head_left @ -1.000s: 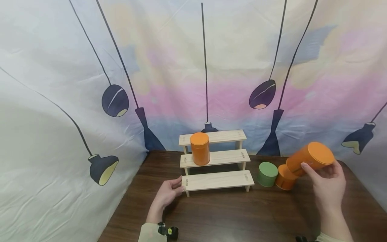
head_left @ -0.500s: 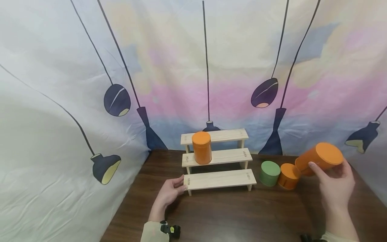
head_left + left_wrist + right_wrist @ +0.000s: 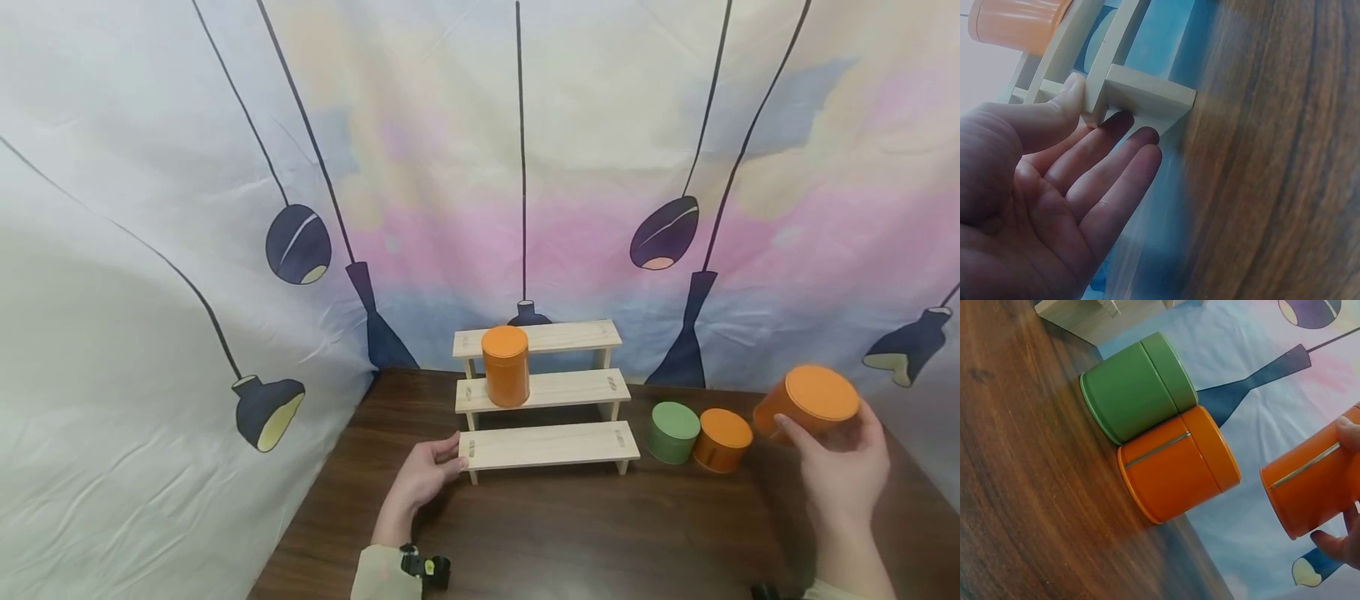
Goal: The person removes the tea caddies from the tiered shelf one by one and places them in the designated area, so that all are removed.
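My right hand (image 3: 847,479) holds a tall orange tin (image 3: 813,400) raised off the table at the right, thumb on one side and fingers on the other. In the right wrist view this tin (image 3: 1310,481) shows a pale seam down its side. Close to its left, a short orange tin (image 3: 723,440) and a green tin (image 3: 672,433) stand touching on the table. My left hand (image 3: 423,477) pinches the left end of the lowest step of a three-step wooden shelf (image 3: 551,447). Another tall orange tin (image 3: 507,367) stands upright on the shelf's middle step, toward its left end.
The dark wooden table (image 3: 600,533) runs up to a printed cloth backdrop (image 3: 577,217) right behind the shelf. A second stretch of cloth (image 3: 135,400) borders the table's left side. Both wrists wear black straps.
My right hand has carried the tall orange tin rightward, away from the short orange tin it overlapped before. The left hand stays on the shelf; the whole view has shifted slightly.
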`<state>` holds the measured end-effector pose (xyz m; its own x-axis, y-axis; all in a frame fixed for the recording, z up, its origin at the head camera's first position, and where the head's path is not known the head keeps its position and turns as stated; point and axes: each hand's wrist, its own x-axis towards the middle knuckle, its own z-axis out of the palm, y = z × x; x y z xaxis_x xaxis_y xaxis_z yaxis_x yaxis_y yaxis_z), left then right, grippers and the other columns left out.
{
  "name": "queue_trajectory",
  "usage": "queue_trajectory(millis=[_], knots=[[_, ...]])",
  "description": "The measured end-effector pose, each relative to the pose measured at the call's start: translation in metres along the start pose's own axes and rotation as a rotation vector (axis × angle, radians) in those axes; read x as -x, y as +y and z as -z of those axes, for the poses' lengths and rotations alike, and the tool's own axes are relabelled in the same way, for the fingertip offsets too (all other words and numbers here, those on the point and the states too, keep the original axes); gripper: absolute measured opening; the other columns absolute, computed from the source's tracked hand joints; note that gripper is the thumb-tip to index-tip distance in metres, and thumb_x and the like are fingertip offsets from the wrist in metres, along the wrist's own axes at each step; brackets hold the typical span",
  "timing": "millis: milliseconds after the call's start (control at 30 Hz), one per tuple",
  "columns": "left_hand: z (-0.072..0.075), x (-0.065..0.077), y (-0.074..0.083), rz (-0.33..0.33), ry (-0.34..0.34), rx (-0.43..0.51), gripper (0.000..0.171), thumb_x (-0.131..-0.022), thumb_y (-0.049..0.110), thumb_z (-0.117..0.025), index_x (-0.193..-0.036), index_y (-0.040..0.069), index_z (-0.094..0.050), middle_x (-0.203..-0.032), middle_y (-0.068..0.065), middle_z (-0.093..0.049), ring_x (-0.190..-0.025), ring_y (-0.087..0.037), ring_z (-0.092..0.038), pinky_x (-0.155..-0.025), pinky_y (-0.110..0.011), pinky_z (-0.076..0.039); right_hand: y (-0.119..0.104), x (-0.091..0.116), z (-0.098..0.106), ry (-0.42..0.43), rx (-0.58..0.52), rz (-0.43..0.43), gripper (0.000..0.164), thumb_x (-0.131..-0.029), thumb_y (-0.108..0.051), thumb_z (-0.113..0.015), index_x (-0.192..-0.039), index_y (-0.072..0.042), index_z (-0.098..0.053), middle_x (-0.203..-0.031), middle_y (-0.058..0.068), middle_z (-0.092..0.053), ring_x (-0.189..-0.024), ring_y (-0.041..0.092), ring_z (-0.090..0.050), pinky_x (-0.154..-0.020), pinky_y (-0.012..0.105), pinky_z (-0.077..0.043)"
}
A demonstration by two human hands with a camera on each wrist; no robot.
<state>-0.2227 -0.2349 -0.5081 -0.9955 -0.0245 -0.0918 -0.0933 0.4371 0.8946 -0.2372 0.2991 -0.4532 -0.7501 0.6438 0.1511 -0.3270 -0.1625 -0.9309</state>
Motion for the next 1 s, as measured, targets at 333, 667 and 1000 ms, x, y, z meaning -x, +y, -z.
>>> queue_trajectory(millis=[333, 667, 1000], knots=[[0.001, -0.001, 0.001, 0.01, 0.002, 0.003, 0.056, -0.1, 0.015, -0.077, -0.15, -0.001, -0.059, -0.143, -0.022, -0.066, -0.132, -0.035, -0.065, -0.109, -0.055, -0.051, 0.01, -0.006, 0.007, 0.046, 0.262, -0.06, 0.086, -0.084, 0.006, -0.087, -0.157, -0.027, -0.055, -0.149, -0.011, -0.053, -0.144, 0.011, -0.039, -0.124, 0.023, -0.026], [-0.001, -0.001, 0.0, 0.006, 0.005, -0.017, 0.056, -0.1, 0.015, -0.077, -0.15, -0.001, -0.059, -0.142, -0.02, -0.066, -0.136, -0.037, -0.061, -0.113, -0.059, -0.045, 0.017, -0.012, 0.016, -0.005, 0.498, -0.162, 0.087, -0.093, -0.016, -0.085, -0.167, -0.023, -0.038, -0.157, -0.007, -0.044, -0.147, 0.014, -0.036, -0.124, 0.033, -0.033], [-0.001, -0.001, 0.0, 0.004, 0.007, -0.019, 0.055, -0.1, 0.015, -0.077, -0.15, -0.001, -0.059, -0.143, -0.02, -0.066, -0.136, -0.037, -0.061, -0.113, -0.059, -0.046, 0.021, -0.016, 0.024, -0.119, 0.604, -0.205, 0.094, -0.096, -0.021, -0.082, -0.172, -0.02, -0.025, -0.174, 0.012, -0.03, -0.157, 0.025, -0.033, -0.126, 0.043, -0.032]])
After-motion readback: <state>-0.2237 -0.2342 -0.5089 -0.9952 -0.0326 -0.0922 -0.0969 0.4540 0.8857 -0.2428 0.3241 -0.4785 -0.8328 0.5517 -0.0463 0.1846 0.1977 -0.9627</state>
